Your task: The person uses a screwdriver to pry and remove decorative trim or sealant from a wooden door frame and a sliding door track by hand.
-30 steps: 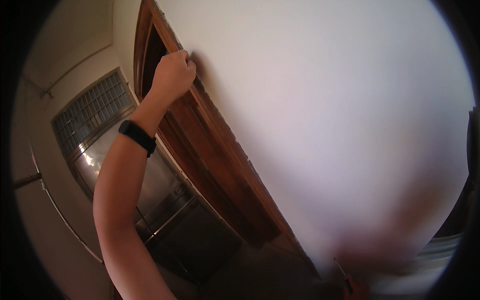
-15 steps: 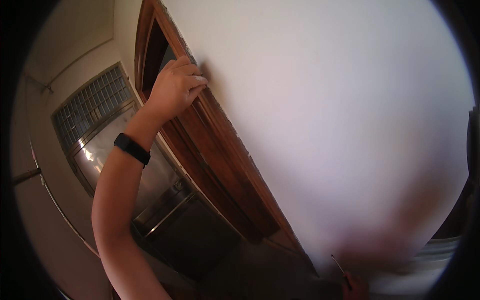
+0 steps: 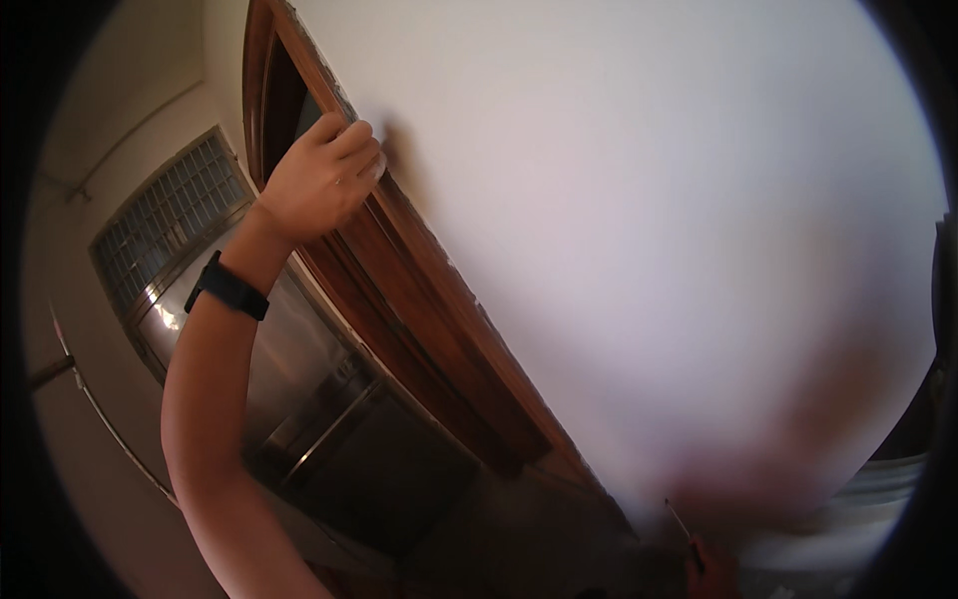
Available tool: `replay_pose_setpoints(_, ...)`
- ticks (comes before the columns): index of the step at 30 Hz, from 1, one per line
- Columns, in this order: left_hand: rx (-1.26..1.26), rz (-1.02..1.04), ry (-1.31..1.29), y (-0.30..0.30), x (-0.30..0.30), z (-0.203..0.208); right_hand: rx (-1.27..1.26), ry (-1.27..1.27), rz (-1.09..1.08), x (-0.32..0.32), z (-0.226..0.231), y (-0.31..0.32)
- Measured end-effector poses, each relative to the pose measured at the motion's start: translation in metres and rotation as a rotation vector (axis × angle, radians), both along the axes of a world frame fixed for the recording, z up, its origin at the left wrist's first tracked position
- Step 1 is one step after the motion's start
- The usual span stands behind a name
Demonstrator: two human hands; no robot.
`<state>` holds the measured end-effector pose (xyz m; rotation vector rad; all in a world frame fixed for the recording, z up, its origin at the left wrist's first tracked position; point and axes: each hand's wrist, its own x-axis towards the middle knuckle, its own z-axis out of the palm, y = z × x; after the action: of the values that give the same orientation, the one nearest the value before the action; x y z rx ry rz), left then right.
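My left hand (image 3: pixel 329 175), a dark band (image 3: pixel 232 290) on its wrist, is raised at the brown wooden door frame (image 3: pixel 439 290). Its fingers are curled together against the frame's edge, where the wood meets the white wall (image 3: pixel 599 200). A little white stuff marks the fingers; what they pinch, if anything, is hidden. Low at the right, partly cut off by the lower edge, my right hand (image 3: pixel 717 571) is closed around a thin tool (image 3: pixel 679 517) with a metal shaft and a dark handle. The shaft points up toward the wall, and its exact kind is too small to tell.
Left of the frame stands a shiny metal door (image 3: pixel 299 349) with a barred window (image 3: pixel 170 225) above. A thin pipe or cable (image 3: pixel 115 434) runs along the far left wall. Ragged, chipped edging lines the frame's wall side. A reddish blur covers the lower right wall.
The view has shifted slightly, so the door frame and my left hand sit farther left. My left fingers have curled in more and the hand has turned. The right hand keeps the tool.
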<state>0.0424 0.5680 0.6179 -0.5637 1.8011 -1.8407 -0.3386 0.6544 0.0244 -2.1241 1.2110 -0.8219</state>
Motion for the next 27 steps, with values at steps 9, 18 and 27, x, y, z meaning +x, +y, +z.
replay_pose_setpoints(9, -0.016, -0.049, -0.036, -0.008, 0.006, -0.004, 0.008, 0.06, -0.006, 0.003, 0.004, -0.003)
replay_pose_setpoints(18, -0.068, -0.026, 0.075, -0.011, 0.01, -0.009, -0.007, -0.09, 0.022, 0.005, 0.0, -0.007)
replay_pose_setpoints(27, -0.094, -0.076, 0.095, -0.015, 0.01, -0.01, 0.005, -0.043, 0.007, 0.006, 0.002, -0.006)
